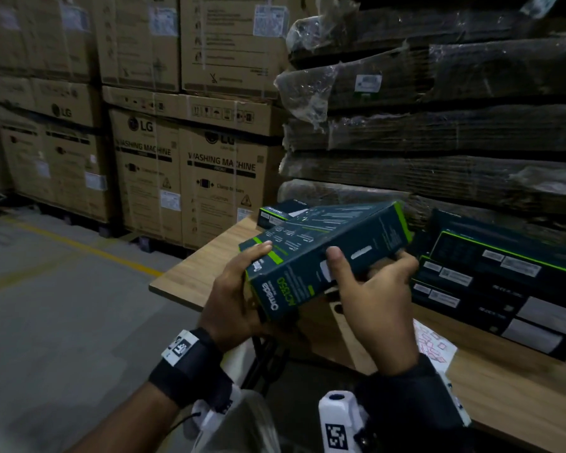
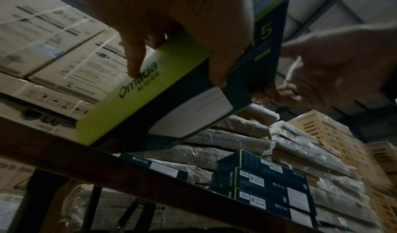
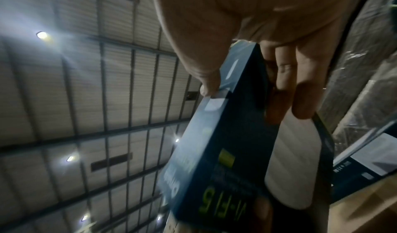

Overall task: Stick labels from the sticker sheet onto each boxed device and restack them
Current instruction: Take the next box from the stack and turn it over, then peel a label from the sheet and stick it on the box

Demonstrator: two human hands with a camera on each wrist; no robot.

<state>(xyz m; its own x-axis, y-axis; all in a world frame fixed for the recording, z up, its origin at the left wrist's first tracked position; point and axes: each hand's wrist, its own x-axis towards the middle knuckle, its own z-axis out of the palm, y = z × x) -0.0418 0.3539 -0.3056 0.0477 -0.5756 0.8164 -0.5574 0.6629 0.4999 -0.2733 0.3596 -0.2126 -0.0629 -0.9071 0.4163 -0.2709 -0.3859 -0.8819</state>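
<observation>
I hold a dark green Omada device box [image 1: 321,253] tilted in the air above the table's near corner. My left hand [image 1: 239,289] grips its near lime-edged end, fingers over the top. My right hand [image 1: 366,286] grips the long side, thumb pressed by a small white label [image 1: 324,268], fingers underneath. The same box [image 2: 163,104] fills the left wrist view and shows again as the box [image 3: 232,151] in the right wrist view. A stack of three boxes [image 1: 497,282] stands at the right. The sticker sheet [image 1: 433,344], white with red marks, lies on the table beside it.
One more boxed device [image 1: 280,215] lies at the wooden table's [image 1: 203,266] far end. Wrapped flat cardboard bundles [image 1: 438,132] rise behind the table. Large LG washing machine cartons [image 1: 183,178] stand at the left across a concrete floor with a yellow line.
</observation>
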